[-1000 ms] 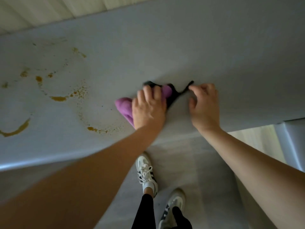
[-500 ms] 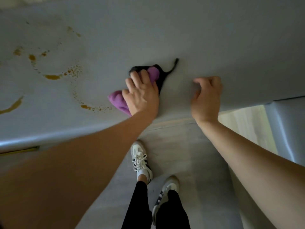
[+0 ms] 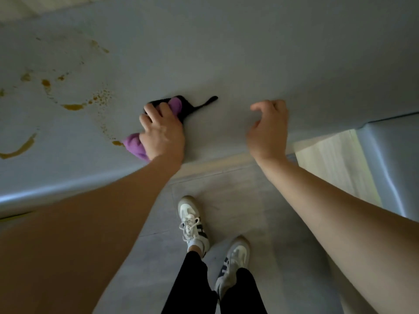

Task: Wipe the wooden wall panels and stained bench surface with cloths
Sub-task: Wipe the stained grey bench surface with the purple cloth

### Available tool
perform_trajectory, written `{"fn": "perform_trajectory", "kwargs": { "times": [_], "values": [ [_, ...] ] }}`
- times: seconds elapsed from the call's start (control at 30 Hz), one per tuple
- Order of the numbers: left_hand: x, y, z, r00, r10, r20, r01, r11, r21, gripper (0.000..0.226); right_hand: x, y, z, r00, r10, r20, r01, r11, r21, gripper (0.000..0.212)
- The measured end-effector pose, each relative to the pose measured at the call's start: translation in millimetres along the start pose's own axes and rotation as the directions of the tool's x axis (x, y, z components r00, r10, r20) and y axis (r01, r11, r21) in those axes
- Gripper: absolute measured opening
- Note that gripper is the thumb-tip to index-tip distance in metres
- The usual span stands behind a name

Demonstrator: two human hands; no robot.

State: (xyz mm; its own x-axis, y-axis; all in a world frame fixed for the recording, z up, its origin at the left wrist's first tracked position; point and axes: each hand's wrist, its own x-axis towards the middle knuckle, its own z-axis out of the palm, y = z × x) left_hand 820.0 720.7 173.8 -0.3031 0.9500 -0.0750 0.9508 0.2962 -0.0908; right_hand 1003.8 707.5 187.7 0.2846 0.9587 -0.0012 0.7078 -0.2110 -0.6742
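Bench surface (image 3: 226, 53): big, rigid, smooth grey slab, runs under and ahead of both hands; looks slick, so a cloth should glide and needs downward pressure to bite. Nothing to grip there, just press on it. Yellow-brown stains (image 3: 72, 106) sit to the outside of the left hand (image 3: 162, 134), nearest drip just beside the cloth edge, rest well apart further out. Looks wet or tacky, can't tell which.

Purple cloth (image 3: 136, 147): soft, light, bunched. Left hand holds it, fingers curled over the top, palm pressing it down on the bench. Best hold is the wad's middle, as now. Black cloth (image 3: 192, 107) lies under and beyond the fingertips, thin tail trailing toward the right hand (image 3: 267, 132). Whether it's gripped too or just dragged along: can't tell.

Right hand: fingers loosely curled, holding nothing, above the bench near its front edge. Contact unclear.

Hidden: wall panels mostly out of frame, pale strip at top only. Cloth undersides not visible.
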Motion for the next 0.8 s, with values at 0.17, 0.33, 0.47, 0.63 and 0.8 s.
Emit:
{"fn": "perform_trajectory", "kwargs": {
  "times": [0.17,0.33,0.47,0.63,0.8],
  "values": [
    [-42,74,-9,0.990,0.083,0.112,-0.063,0.983,-0.174,0.029,-16,7,-11,1.000,-0.027,0.011,0.026,0.998,0.058,0.040],
    [-37,68,-24,0.947,0.226,0.229,-0.114,0.901,-0.419,0.049,-22,-17,-3,0.999,-0.035,0.036,0.027,0.980,0.197,0.037],
    [-38,5,-39,0.919,0.362,0.155,-0.209,0.783,-0.586,0.049,-44,-51,35,0.993,0.016,0.113,-0.040,0.976,0.212,0.037],
    [-33,-104,-36,0.957,0.285,0.055,-0.247,0.898,-0.364,0.043,-70,-54,68,0.986,-0.065,0.152,0.070,0.997,-0.027,0.062],
    [-40,-163,-24,0.975,0.187,0.123,-0.152,0.955,-0.255,0.040,-39,-23,48,0.989,-0.060,0.135,0.085,0.979,-0.186,0.062]
  ]
}}
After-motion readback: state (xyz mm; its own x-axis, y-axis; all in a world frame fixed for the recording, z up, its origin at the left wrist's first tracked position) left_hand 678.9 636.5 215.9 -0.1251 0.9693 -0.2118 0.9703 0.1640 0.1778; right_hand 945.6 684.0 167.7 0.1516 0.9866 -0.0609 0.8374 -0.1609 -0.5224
